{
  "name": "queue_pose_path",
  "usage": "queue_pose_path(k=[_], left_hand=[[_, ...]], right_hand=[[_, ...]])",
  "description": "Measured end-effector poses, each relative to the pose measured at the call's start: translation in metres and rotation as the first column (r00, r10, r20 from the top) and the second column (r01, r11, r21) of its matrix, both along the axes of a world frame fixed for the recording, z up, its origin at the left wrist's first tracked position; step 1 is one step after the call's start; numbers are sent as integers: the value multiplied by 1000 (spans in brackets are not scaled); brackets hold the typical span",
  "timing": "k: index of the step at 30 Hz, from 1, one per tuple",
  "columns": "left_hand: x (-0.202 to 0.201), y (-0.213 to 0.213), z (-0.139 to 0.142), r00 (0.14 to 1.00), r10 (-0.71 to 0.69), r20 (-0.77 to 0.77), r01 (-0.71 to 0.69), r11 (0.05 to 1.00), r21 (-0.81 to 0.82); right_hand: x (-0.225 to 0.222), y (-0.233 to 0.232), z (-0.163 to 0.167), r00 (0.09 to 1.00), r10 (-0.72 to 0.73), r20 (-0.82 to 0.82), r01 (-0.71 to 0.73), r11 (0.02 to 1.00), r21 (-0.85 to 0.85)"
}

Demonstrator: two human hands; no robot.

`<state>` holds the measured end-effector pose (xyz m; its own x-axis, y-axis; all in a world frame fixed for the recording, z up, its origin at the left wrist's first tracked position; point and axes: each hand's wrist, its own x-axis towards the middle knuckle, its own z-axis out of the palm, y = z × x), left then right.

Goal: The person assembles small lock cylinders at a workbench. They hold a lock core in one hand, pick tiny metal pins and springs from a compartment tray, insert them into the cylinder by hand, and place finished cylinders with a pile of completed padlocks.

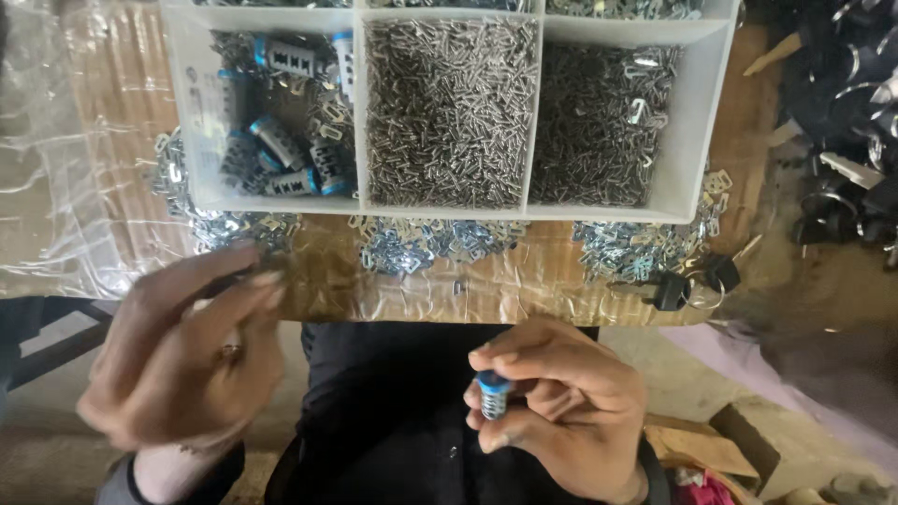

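Left hand [187, 360] is motion-blurred; fingertips smear together, can't tell whether it pinches anything or what. Right hand [561, 402] covers most of the small blue-capped metal part [493, 395]; only cap & a bit of ribbed barrel show, lower end hidden. White compartment tray [697, 112] cut off by top edge; back row shows as a sliver only. Middle-bin pins [449, 112] too small to tell apiece. Dark clutter [847, 122] at right runs off frame, pieces unclear. Worktop [524, 281] near edge hides the lap below.
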<state>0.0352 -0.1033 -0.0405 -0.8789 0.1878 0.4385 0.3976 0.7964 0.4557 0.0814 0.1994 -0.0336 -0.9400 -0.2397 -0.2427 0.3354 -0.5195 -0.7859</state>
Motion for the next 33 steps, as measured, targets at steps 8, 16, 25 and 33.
queue_pose_path(k=[8,16,25,33], left_hand=[[11,64,52,889,-239,390,110,939,325],[-6,102,43,872,-457,176,305,788,535],[-2,76,55,466,-548,695,-315,631,709],[-14,64,16,940,-342,0,341,937,75]], right_hand=[[9,7,-6,992,-121,-21,123,982,144],[21,10,-4,987,-163,13,149,927,345],[13,4,-11,996,83,-23,-73,960,271],[16,15,2,987,-158,37,147,968,203]])
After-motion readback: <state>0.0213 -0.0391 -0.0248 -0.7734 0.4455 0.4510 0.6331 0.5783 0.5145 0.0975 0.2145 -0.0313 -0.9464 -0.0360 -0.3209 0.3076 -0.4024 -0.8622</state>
